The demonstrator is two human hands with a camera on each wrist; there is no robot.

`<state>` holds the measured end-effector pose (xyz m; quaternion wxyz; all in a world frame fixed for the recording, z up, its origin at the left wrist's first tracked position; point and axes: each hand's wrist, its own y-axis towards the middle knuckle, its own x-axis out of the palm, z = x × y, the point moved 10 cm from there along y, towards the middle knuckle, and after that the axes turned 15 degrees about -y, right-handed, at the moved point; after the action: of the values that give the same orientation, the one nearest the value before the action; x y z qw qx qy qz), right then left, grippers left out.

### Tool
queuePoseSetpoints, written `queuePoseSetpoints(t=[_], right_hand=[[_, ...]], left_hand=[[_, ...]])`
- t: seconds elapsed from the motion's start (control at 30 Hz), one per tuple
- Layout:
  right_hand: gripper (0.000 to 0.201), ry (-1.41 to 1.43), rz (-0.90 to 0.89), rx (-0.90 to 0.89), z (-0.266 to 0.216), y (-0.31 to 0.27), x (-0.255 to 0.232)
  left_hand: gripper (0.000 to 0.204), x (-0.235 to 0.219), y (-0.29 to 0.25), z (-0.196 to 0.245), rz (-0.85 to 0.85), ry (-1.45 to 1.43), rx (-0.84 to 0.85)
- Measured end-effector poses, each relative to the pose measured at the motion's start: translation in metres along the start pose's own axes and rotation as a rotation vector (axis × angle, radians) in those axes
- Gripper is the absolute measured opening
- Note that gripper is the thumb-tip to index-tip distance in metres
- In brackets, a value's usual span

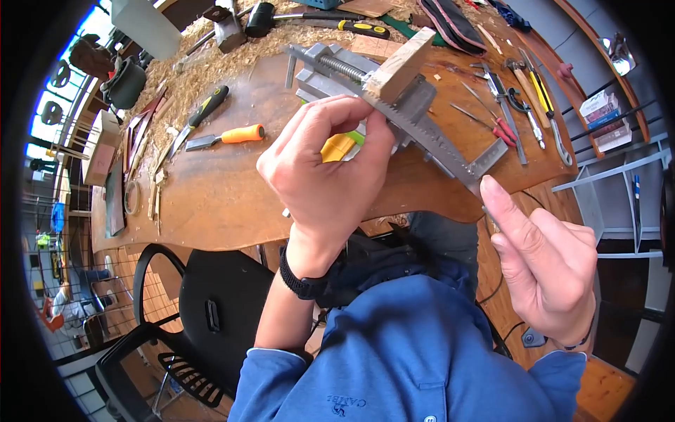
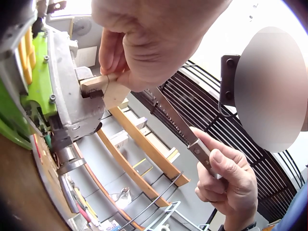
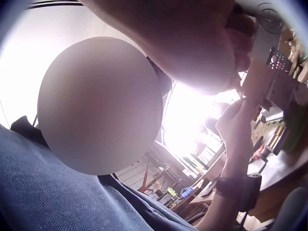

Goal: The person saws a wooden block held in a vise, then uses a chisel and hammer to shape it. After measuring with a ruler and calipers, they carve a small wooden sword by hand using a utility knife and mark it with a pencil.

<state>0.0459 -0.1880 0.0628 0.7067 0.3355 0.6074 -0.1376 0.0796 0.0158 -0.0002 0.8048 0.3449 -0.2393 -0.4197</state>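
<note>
A pale wooden block [image 1: 401, 67] sticks up from the jaws of a grey metal vise [image 1: 334, 67] on the bench. My left hand [image 1: 323, 155] pinches the block's near end between thumb and fingers. In the left wrist view, my right hand [image 2: 228, 180] grips the handle [image 2: 202, 154] of a small handsaw, its toothed blade [image 2: 169, 113] running up to the block [image 2: 115, 94]. The head view shows my right index finger [image 1: 503, 200] stretched along the saw. My left fingers overlap the place where blade and wood meet.
An orange-handled chisel [image 1: 239, 133] and a black-and-yellow-handled tool [image 1: 207, 105] lie left of the vise. Right of it are red-handled tools [image 1: 503, 130] and calipers [image 1: 503, 98]. Wood shavings [image 1: 204, 63] cover the back. A black chair [image 1: 218, 302] stands by the bench edge.
</note>
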Motion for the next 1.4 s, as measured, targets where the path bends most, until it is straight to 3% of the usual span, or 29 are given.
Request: queuePoseSetpoints(t=[0.23,0.33,0.4,0.5,0.53,0.6,0.73,0.97,1.27,1.4], right_hand=[[0.048,-0.128,-0.002,-0.054,-0.006,0.015,0.016],[0.046,-0.056,0.075,-0.105,-0.004,0.028,0.033],[0.047,0.111,0.280,-0.079,0.003,0.029,0.023],[0.049,0.345,0.487,0.208,0.038,-0.001,0.023],[0.053,0.520,0.543,0.385,0.058,-0.014,0.033],[0.058,0.632,0.599,0.496,0.079,-0.018,0.042],[0.053,0.756,0.594,0.610,0.103,-0.027,0.054],[0.055,0.718,0.597,0.513,0.095,-0.022,0.052],[0.055,0.741,0.627,0.523,0.100,-0.027,0.054],[0.053,0.717,0.611,0.678,0.116,-0.043,0.069]], left_hand=[[0.012,-0.011,0.003,-0.008,0.021,0.012,-0.043],[0.013,-0.012,0.004,-0.004,0.027,-0.011,-0.042],[0.013,-0.006,0.006,0.002,-0.060,0.049,-0.017],[0.014,-0.011,0.008,0.003,-0.027,0.059,0.014],[0.015,-0.009,0.009,0.005,-0.042,0.049,0.033],[0.016,-0.013,0.009,0.004,0.003,0.018,0.014],[0.017,-0.013,0.009,0.000,-0.013,0.006,-0.002],[0.019,-0.011,0.008,-0.001,-0.054,-0.010,0.011],[0.020,-0.010,0.009,0.002,-0.087,0.001,-0.022],[0.019,-0.007,0.013,0.003,-0.117,0.060,-0.127]])
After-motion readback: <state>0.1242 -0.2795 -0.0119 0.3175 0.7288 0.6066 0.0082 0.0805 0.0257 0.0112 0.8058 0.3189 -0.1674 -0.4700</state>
